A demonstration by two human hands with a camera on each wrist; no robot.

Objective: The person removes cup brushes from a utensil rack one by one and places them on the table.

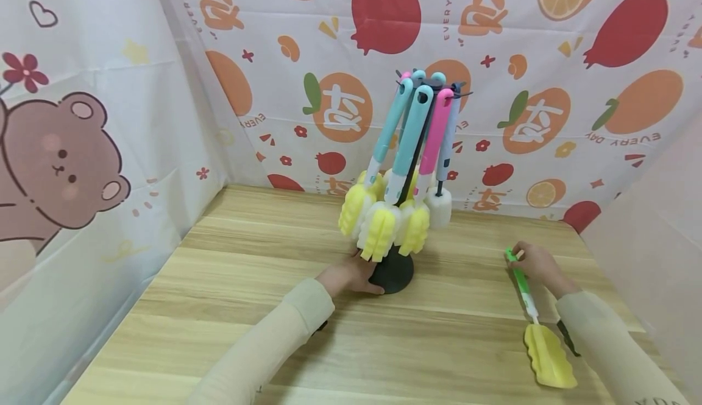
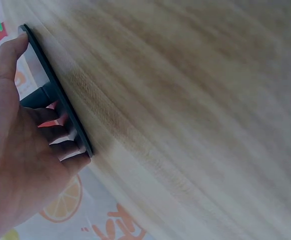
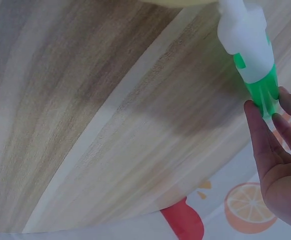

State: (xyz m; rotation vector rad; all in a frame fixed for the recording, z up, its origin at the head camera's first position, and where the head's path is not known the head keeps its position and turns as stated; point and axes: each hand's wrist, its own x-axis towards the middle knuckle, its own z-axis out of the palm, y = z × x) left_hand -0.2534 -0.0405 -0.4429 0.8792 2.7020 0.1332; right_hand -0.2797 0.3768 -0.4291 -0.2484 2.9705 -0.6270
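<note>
A dark stand (image 1: 396, 274) with a round base is upright on the table. From its top hang several bottle brushes with teal, pink and grey-blue handles and yellow-and-white sponge heads (image 1: 379, 228). My left hand (image 1: 352, 273) holds the base from the left; in the left wrist view the thumb sits at one edge and the fingers (image 2: 60, 132) reach the other. Over at the right, my right hand (image 1: 538, 266) pinches the green handle (image 3: 263, 92) of a sponge brush near its end. That brush's yellow sponge head (image 1: 548, 356) points toward me.
The wooden table (image 1: 263, 253) ends at a fruit-print cloth (image 1: 307, 21) behind the stand. Another cloth (image 1: 153, 167) with a bear print hangs along the left, and a pale wall (image 1: 652, 222) closes off the right side.
</note>
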